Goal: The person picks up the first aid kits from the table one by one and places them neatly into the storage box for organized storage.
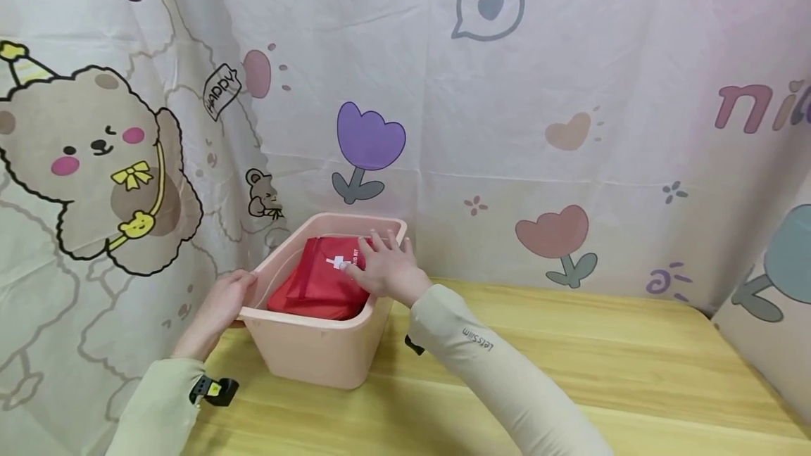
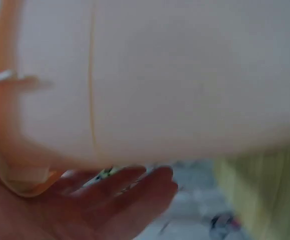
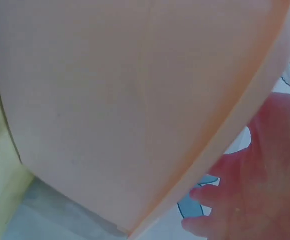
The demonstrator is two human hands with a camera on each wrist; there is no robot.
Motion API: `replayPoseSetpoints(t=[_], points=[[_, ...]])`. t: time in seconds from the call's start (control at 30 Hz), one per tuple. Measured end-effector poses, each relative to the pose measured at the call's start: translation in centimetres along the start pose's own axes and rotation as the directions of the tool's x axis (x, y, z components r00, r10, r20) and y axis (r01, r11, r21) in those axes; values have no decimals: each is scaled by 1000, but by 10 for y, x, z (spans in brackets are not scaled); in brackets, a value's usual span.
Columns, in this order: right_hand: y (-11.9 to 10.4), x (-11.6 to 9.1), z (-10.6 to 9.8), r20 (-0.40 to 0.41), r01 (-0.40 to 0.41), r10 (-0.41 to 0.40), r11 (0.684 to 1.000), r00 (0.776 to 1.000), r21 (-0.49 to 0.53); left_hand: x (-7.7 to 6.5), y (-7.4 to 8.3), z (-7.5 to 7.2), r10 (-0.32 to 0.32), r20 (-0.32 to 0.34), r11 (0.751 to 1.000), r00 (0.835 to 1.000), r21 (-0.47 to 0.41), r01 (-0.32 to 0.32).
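A pale pink plastic storage bin (image 1: 304,347) stands on the wooden table, its rim facing up. Inside it lies a red first-aid kit pouch (image 1: 323,290) with a white cross and lettering. My left hand (image 1: 218,305) grips the bin's left rim; in the left wrist view its fingers (image 2: 134,200) reach along the outer wall below the rim. At the right rim my right hand (image 1: 386,266) is spread with straight fingers, overlapping the pouch's right part in the head view. The right wrist view shows those fingers (image 3: 202,197) just beyond the bin's rim.
The wooden table (image 1: 570,364) extends to the right of the bin. A printed curtain (image 1: 481,125) hangs behind, with another bear-printed curtain (image 1: 63,245) close by the left arm. Both wrists wear small black cameras.
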State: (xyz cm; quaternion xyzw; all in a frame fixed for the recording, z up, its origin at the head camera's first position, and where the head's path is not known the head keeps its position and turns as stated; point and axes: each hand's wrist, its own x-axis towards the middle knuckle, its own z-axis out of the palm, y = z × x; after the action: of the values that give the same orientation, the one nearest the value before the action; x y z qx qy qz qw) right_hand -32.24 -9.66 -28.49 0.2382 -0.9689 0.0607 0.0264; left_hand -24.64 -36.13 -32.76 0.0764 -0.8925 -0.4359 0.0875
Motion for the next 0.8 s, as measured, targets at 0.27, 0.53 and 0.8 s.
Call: replayPoseSetpoints(t=[0.27,0.53,0.8], points=[[20,-1,2,31,-3,1,997,1000,75,4,7,-13,112,29,917,993,383,-114],[74,-27,-7,-8,-46,48,991,999,128,21,53,29,320,120,791,940,513,-334],[138,-52,-32,-63,-112,119,988,991,111,38,131,97,394,146,754,908,514,-410]])
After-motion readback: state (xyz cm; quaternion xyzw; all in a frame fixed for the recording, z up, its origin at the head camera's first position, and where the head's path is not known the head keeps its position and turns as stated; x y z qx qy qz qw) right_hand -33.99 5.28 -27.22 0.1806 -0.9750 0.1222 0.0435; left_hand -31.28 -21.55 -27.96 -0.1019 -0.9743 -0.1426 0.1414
